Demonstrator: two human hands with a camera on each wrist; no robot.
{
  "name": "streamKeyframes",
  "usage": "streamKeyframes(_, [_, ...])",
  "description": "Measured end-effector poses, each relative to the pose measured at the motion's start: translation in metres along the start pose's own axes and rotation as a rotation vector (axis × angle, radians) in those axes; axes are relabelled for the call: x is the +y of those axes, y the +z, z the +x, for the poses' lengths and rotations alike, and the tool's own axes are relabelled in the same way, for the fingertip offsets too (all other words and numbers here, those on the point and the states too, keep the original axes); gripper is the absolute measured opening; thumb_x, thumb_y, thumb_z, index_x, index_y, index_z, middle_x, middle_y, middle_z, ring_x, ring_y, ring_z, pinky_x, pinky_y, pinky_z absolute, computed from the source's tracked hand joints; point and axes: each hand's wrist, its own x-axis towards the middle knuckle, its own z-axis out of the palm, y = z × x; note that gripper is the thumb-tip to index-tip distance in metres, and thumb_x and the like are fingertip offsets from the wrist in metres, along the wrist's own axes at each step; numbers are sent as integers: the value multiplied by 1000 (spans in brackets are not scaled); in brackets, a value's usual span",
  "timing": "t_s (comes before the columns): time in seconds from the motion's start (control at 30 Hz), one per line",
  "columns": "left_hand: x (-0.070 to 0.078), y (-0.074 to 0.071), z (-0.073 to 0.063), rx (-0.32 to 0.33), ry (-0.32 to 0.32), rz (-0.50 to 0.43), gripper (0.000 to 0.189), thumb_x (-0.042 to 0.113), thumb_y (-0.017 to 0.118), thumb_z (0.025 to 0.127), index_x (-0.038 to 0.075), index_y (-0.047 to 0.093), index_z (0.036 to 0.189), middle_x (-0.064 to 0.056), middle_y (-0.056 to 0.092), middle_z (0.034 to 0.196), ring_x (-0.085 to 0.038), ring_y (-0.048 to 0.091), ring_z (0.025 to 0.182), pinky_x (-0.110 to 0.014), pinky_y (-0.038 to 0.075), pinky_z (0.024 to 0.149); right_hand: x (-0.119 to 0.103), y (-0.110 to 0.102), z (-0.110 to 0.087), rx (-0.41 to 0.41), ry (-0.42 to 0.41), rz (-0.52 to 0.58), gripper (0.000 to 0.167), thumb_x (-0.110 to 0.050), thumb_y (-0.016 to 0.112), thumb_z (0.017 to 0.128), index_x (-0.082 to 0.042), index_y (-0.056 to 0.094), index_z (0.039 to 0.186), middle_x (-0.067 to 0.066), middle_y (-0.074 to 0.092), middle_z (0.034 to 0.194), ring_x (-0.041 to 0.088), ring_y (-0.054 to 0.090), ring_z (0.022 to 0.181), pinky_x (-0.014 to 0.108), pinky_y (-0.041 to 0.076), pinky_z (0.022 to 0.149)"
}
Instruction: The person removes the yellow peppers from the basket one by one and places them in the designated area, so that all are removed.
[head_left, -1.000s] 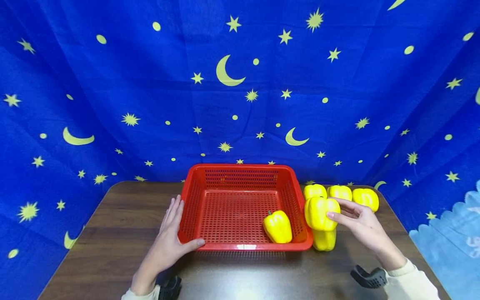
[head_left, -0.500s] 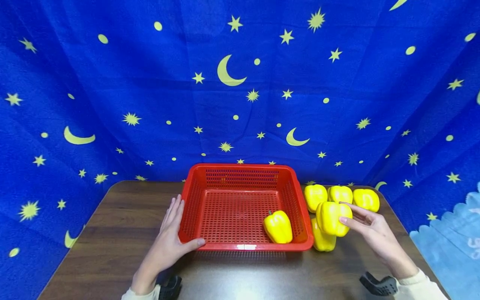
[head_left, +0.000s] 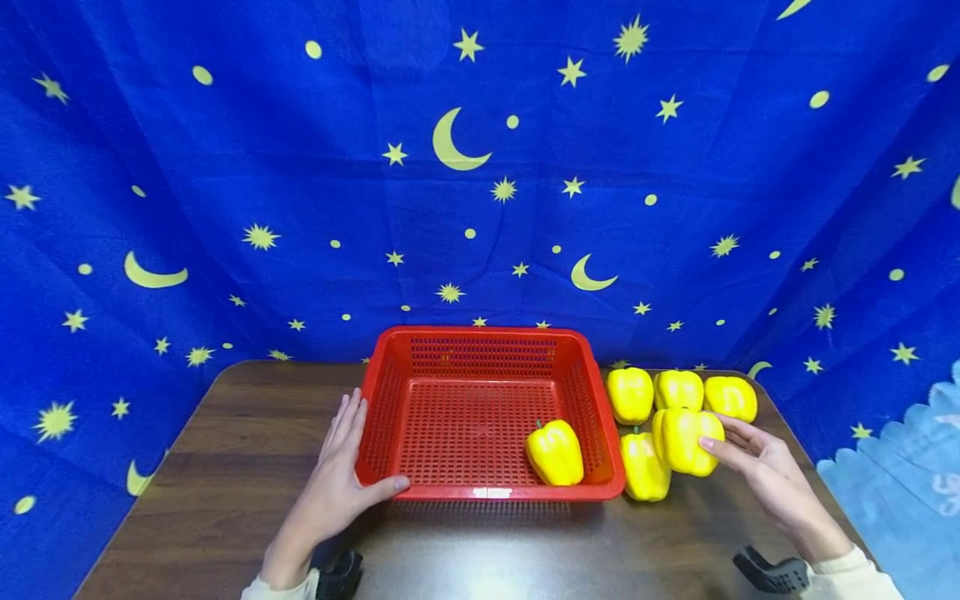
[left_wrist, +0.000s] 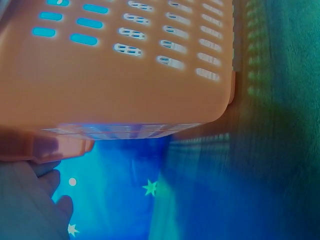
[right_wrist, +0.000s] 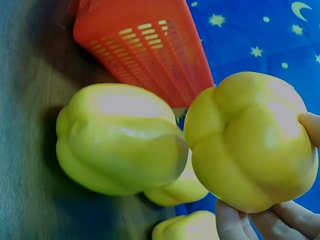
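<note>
My right hand (head_left: 780,483) pinches a yellow bell pepper (head_left: 686,443) between thumb and fingers, to the right of the red basket (head_left: 480,492). In the right wrist view the bumpy end of the held pepper (right_wrist: 255,145) faces the camera. Just left of it, another yellow bell pepper (head_left: 643,473) lies on the table against the basket's right side. One more bell pepper (head_left: 555,454) lies inside the basket at its front right corner. My left hand (head_left: 333,492) rests at the basket's front left corner, fingers straight along the side and thumb on the front rim.
Behind the held pepper, three yellow bell peppers stand in a row: a left one (head_left: 630,396), a middle one (head_left: 679,390) and a right one (head_left: 731,399). A blue cloth (head_left: 480,208) with moons and stars hangs behind the brown wooden table (head_left: 225,467).
My right hand has moved the held pepper rightward and down, away from the basket, uncovering more of the pepper at the basket's right side. The left hand and the basket have stayed put.
</note>
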Motion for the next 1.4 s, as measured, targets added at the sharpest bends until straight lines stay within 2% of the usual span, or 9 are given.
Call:
streamKeyframes(0.3, [1, 0, 0, -8, -10, 5, 121, 44, 87, 74, 7, 13, 162, -4, 2, 169, -33, -1, 154, -77, 17, 108, 18, -11, 0, 13, -3, -27, 53, -17, 59, 102, 14, 42, 141, -33, 55, 109, -11, 56, 102, 15, 51, 79])
streamKeyframes(0.57, [1, 0, 1, 3, 1, -3, 121, 43, 88, 73, 7, 14, 162, -4, 3, 169, -32, -1, 154, -76, 17, 109, 37, -20, 1, 8, -20, 73, 28, -11, 60, 101, -31, 58, 120, -30, 62, 107, -9, 60, 97, 13, 51, 78])
streamKeyframes(0.83, [1, 0, 1, -2, -9, -9, 120, 42, 87, 74, 7, 13, 161, -4, 1, 169, -34, -1, 154, -76, 16, 110, 49, -27, 5, -40, 11, 252, 36, -6, 57, 101, -41, 61, 110, -23, 68, 108, -5, 63, 97, 13, 52, 79])
streamKeyframes(0.9, [1, 0, 2, -3, -11, -8, 120, 43, 87, 74, 7, 12, 162, -4, 1, 169, -34, -1, 154, -76, 16, 109, 50, -28, 6, -44, 26, 254, 32, -7, 57, 102, -37, 61, 113, -22, 68, 108, -5, 63, 97, 14, 52, 80])
streamKeyframes(0.97, [1, 0, 2, -3, -13, -7, 120, 43, 87, 74, 8, 12, 162, -4, 1, 169, -33, -2, 154, -76, 16, 109, 51, -28, 8, -48, 47, 217, 29, -10, 58, 102, -21, 60, 129, -25, 66, 108, -6, 63, 98, 14, 52, 80])
streamKeyframes(1.03, [1, -1, 2, -4, -15, -5, 120, 43, 87, 74, 8, 12, 162, -4, 1, 169, -33, -2, 154, -76, 16, 110, 51, -28, 9, -55, 80, 167, 44, -13, 58, 102, 0, 47, 143, -27, 63, 106, -7, 61, 97, 14, 52, 80])
streamKeyframes(1.13, [1, -1, 1, -4, -17, 0, 120, 43, 87, 74, 7, 13, 161, -5, 1, 169, -33, -2, 154, -75, 16, 110, 52, -27, 10, -77, 119, 95, 70, -19, 58, 103, 23, 23, 146, -28, 58, 105, -10, 59, 97, 14, 51, 81])
streamKeyframes(1.23, [1, -1, 1, -5, -18, -3, 120, 43, 87, 74, 6, 13, 161, -5, 2, 169, -33, -2, 154, -75, 16, 110, 52, -27, 11, -91, 146, 50, 71, -22, 57, 104, 23, 21, 146, -20, 59, 111, -10, 58, 97, 15, 51, 81])
streamKeyframes(1.4, [2, -1, 1, -7, -23, -6, 120, 44, 87, 75, 6, 13, 161, -5, 1, 169, -33, -2, 154, -76, 16, 110, 55, -27, 13, -105, 170, -24, 71, -26, 56, 105, 22, 24, 146, 19, 57, 134, -11, 56, 97, 16, 50, 81])
